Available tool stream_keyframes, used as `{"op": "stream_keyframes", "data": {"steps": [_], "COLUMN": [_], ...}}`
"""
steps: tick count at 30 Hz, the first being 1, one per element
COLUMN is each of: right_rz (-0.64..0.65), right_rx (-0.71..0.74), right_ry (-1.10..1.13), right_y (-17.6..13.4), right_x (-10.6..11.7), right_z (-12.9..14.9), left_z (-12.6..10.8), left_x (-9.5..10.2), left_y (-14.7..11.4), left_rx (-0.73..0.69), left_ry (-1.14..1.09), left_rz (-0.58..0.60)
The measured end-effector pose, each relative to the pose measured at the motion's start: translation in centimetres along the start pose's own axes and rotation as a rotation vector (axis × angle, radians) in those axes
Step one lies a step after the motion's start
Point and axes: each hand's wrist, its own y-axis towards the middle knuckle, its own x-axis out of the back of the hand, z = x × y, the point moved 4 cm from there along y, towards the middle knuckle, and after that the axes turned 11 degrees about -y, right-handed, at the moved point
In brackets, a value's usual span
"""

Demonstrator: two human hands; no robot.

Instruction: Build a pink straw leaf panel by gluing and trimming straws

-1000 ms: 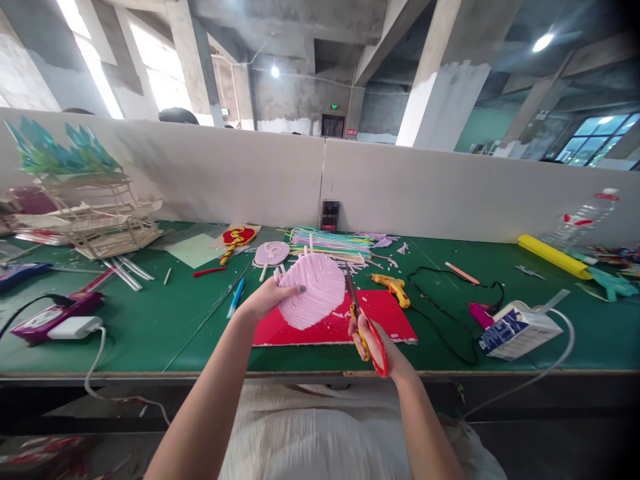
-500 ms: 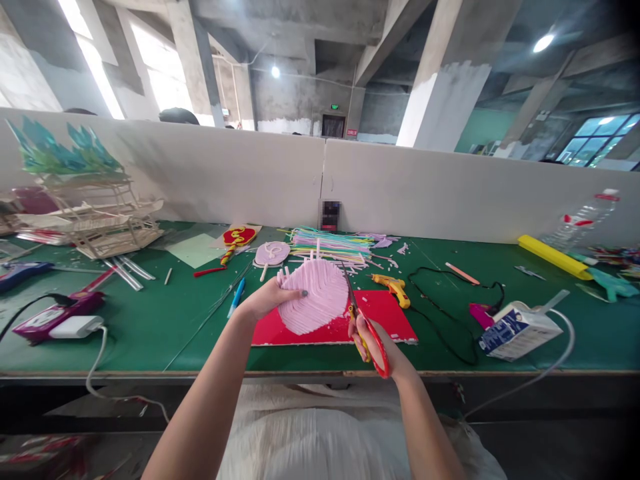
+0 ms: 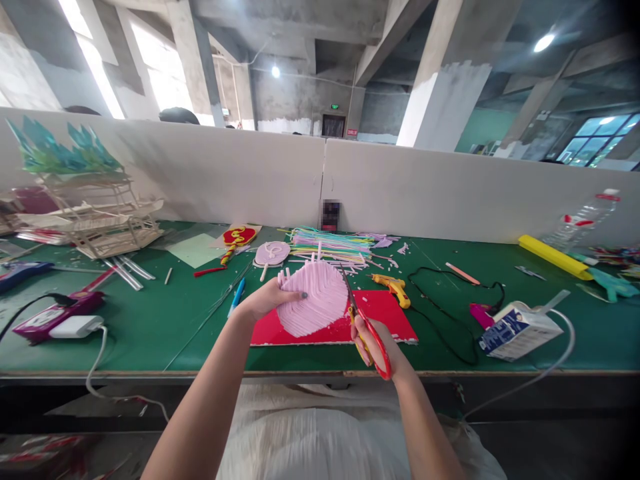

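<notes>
My left hand (image 3: 270, 298) grips the left edge of a pink, ribbed, roughly round piece (image 3: 315, 300), thumb on top; a few pink strips stick out past its upper edge. In my right hand (image 3: 373, 337) are scissors (image 3: 380, 353) with red and yellow handles. Their blades point up along the right edge of the pink piece; whether they touch it I cannot tell. Beneath lies a red board (image 3: 385, 313) with small pink scraps on it.
Behind are a heap of coloured strips (image 3: 330, 247), a round pink fan shape (image 3: 273, 253) and a red-and-yellow ornament (image 3: 239, 237). A yellow glue gun (image 3: 393, 287) lies right of the board, its cord trailing toward a drink carton (image 3: 520, 330). At left stand a stick model (image 3: 100, 227) and a power strip (image 3: 60, 317).
The scissors and my right hand have shifted very slightly. The pink piece has tilted a little in my left hand, which otherwise keeps its hold.
</notes>
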Motion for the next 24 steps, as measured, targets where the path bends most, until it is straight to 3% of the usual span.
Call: {"op": "stream_keyframes", "data": {"steps": [15,21,24], "right_rz": [-0.045,-0.168,-0.138], "right_rx": [-0.087,-0.110,-0.108], "right_ry": [0.026,0.058,0.073], "right_y": [-0.30,0.09,0.29], "right_x": [-0.06,0.27,0.08], "right_z": [0.38,0.16,0.08], "left_z": [0.31,0.27,0.55], "left_x": [0.28,0.31,0.50], "left_y": [0.45,0.56,0.66], "left_rx": [0.005,0.003,0.002], "left_ry": [-0.030,-0.033,-0.037], "left_rz": [0.009,0.007,0.000]}}
